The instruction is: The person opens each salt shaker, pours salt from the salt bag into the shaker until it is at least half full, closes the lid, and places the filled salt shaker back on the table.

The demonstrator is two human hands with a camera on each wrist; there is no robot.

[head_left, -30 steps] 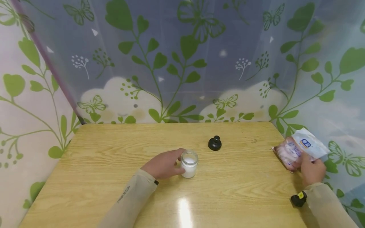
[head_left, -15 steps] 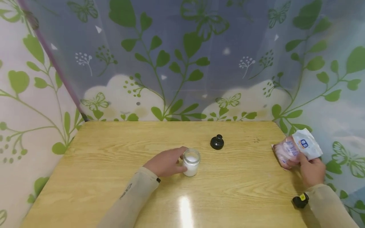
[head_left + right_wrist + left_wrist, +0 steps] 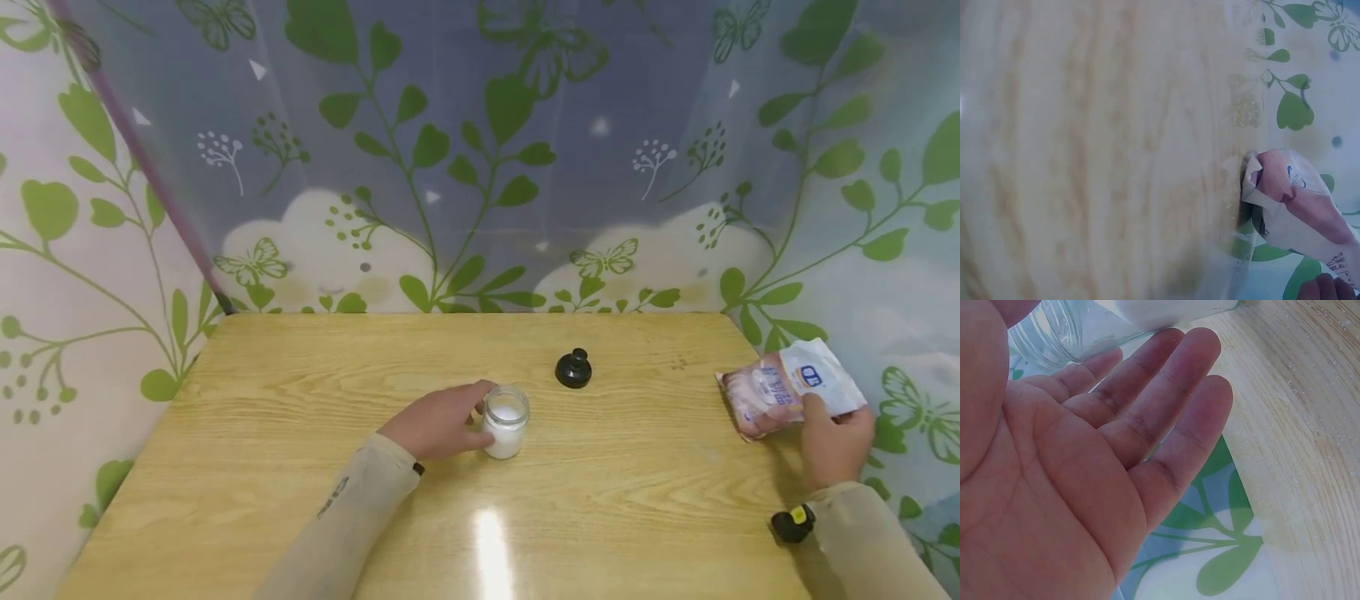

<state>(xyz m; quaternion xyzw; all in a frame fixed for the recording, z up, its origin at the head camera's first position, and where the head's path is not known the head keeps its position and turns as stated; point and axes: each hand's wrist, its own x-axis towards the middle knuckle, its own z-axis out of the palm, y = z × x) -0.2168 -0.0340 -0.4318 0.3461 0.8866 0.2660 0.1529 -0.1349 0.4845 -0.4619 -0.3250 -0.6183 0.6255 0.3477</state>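
Note:
A small glass jar [image 3: 506, 421] holding white powder stands open on the wooden table [image 3: 300, 417]. My left hand [image 3: 442, 425] grips it from the left, thumb at its far side and fingers at its near side. In the left wrist view the jar [image 3: 1079, 328] lies against my fingertips [image 3: 1166, 356]. At the table's right edge my right hand [image 3: 832, 437] pinches a pink and white plastic bag [image 3: 787, 387] by its near corner. The right wrist view shows the bag [image 3: 1297, 206] hanging over the table edge.
A black knobbed lid [image 3: 573, 369] lies on the table behind and right of the jar. A leaf-patterned curtain [image 3: 480, 167] closes in the table on the back and both sides. A black device [image 3: 791, 525] sits on my right wrist.
My right hand has shifted a little to the right with the bag, tilting it up at the table edge. My left hand stays on the jar.

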